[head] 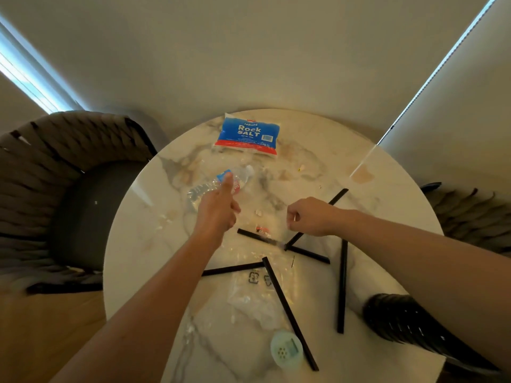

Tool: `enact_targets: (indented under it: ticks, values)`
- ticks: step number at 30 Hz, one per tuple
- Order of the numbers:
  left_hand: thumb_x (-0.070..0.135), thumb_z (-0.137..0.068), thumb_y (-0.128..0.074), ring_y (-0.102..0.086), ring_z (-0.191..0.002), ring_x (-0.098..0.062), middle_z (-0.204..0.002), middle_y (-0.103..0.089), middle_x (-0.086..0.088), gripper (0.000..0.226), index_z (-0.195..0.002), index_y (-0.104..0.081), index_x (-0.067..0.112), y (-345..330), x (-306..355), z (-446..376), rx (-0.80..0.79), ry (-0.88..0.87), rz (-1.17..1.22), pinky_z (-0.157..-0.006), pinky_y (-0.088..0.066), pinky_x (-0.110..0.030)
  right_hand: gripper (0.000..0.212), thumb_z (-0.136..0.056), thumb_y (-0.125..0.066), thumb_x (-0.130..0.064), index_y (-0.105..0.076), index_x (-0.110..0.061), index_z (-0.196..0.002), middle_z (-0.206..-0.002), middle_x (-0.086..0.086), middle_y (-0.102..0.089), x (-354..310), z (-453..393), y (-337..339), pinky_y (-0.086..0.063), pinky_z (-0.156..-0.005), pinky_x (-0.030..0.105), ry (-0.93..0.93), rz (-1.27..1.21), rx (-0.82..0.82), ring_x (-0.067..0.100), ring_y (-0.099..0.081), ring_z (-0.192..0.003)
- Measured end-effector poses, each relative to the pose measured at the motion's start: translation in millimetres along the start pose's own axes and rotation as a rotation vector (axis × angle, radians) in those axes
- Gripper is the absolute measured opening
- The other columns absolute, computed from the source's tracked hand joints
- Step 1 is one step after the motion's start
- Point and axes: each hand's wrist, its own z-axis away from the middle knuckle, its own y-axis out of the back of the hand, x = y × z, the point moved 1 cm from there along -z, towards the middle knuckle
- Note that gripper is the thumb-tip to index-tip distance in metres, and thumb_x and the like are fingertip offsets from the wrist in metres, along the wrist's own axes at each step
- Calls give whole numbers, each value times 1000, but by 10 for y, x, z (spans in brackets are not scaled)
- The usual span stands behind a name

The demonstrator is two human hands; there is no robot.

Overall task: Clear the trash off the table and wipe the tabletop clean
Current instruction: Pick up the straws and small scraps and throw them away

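On the round marble table (373, 230) lies a crushed clear water bottle (243, 174) with a blue label. My left hand (218, 211) reaches over it, its index finger stretched out onto the label. To the right, my right hand (309, 217) is curled into a fist just above crossed black straws (343, 286); I cannot see anything in it. Several such straws lie scattered. A small red-and-white wrapper (262, 230), white crumbs (258, 212) and a clear plastic bag (257, 297) lie between and in front of my hands.
A blue Rock Salt bag (247, 135) lies at the table's far side. A pale green round lid (286, 351) sits near the front edge, and a brownish stain (362, 175) marks the far right. Woven chairs stand at the left (69, 189), right (470, 217) and near right (409, 322).
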Motion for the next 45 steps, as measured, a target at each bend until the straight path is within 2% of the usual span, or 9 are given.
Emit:
enact_targets:
  ticks: [5,9,14,17,22,28,35,42,45]
  values:
    - [41,-98,-46,-60,-45,-20,-54,-58,-9,51,-66,-61,4,87,29,30,61,-59,74,-38,-34,-23,17,-91,-53,-25,-64,-16,-100,-100,1,-64,-56,128,98,-52,-80,35,-16,-81,15,20,-62,-90]
    - [10,-92,-52,-61,-46,-17,-61,-58,-8,24,-69,-58,6,-191,274,158,-23,-203,129,-39,-39,-24,43,-97,-39,-43,-52,-14,-126,-109,13,-62,-275,318,439,-52,-81,42,-184,-1063,-169,30,-67,-94]
    - [0,-86,-51,-57,-46,-17,-59,-56,-8,11,-78,-47,6,-810,838,421,-57,-491,185,-44,-46,-25,85,-86,-21,-78,-39,-15,-139,-130,26,-53,-292,679,542,-50,-88,60,-240,-1540,-340,48,-60,-111]
    - [3,-86,-50,-57,-57,-15,-75,-60,-9,8,-89,-52,9,-1253,969,529,-109,-627,83,-56,-51,-30,90,-85,-21,-80,-41,-11,-139,-117,27,-62,-142,894,721,-53,-82,60,-169,-1841,-131,47,-66,-98]
    - [6,-85,-47,-54,-65,-5,-70,-59,9,17,-80,-59,17,-1944,856,665,-260,-771,-147,-61,-46,-25,79,-91,-24,-72,-53,-5,-120,-80,14,-62,393,1170,1041,-57,-57,36,-339,-1938,409,25,-66,-56]
    - [33,-91,-25,-41,-63,-16,-53,-45,9,41,-56,-43,23,-2670,769,1056,-419,-1046,-363,-60,-30,-33,53,-97,-35,-46,-65,-9,-118,-110,8,-70,1065,1417,1128,-54,-67,32,-550,-1836,483,24,-67,-93]
    - [14,-98,-38,-46,-81,-19,-82,-48,4,17,-92,-54,16,-3481,595,1232,-511,-1175,-750,-75,-35,-32,24,-93,-45,-21,-66,-10,-93,-82,7,-68,1881,1735,870,-52,-79,37,-541,-2069,495,22,-64,-86]
    - [26,-96,-48,-47,-98,-10,-113,-51,5,20,-113,-57,22,-4098,123,1204,-751,-1116,-984,-86,-39,-25,26,-97,-44,-23,-67,-12,-103,-99,7,-69,2696,1790,332,-52,-71,33,-717,-2222,581,23,-64,-92]
    - [40,-96,-49,-49,-102,-5,-125,-50,8,33,-127,-53,28,-4172,72,1219,-936,-987,-1011,-91,-44,-25,22,-96,-43,-19,-56,-12,-79,-70,6,-52,3039,1854,113,-40,-53,27,-906,-2103,733,17,-48,-59]
